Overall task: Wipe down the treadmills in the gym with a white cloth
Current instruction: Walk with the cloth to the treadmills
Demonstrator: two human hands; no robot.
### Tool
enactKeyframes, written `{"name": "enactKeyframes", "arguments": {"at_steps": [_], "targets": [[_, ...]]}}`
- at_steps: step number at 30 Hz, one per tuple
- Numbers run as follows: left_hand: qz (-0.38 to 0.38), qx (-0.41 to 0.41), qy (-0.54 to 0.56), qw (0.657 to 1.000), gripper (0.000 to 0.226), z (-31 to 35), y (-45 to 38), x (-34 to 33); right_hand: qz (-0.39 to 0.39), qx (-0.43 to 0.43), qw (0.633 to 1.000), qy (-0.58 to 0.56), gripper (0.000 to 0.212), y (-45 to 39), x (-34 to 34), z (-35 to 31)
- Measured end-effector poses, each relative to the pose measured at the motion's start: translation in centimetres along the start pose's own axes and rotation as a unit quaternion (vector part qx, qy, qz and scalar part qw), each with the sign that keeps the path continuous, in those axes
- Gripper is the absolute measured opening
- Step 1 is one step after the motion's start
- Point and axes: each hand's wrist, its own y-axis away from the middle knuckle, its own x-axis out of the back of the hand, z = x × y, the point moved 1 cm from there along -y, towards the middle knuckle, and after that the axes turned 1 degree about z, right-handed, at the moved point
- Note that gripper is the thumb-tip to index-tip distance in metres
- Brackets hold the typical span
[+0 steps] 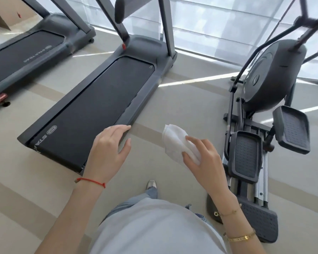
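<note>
Fingers of R hand (pixel 206 162) pinch white cloth (pixel 178 143); L hand (pixel 108 153) relaxed, empty, above treadmill (pixel 92 107).

left hand (pixel 110 145): fingers relaxed, palm down | right hand (pixel 202 156): fingers curled, pinching, forearm raised

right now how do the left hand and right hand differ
The right hand grips the white cloth; the left hand holds nothing, fingers relaxed. The left wrist wears a red string; the right wrist wears a gold bracelet. Both hover in front of the person, near the treadmill.
</note>
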Motion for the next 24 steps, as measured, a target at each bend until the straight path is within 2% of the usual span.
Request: {"name": "enactKeyframes", "arguments": {"at_steps": [13, 24], "targets": [[-0.046, -0.01, -0.002, 0.999, 0.033, -0.5, -23.5, -6.0, 0.012, -0.024, 1.0, -0.008, 0.039, -22.7, -1.6, 5.8], [0.01, 0.035, -0.013, 0.999, 0.034, 1.3, -43.1, -13.2, -0.049, 0.05, 0.997, -0.027, 0.04, -45.5, -1.7, 13.6]]}}
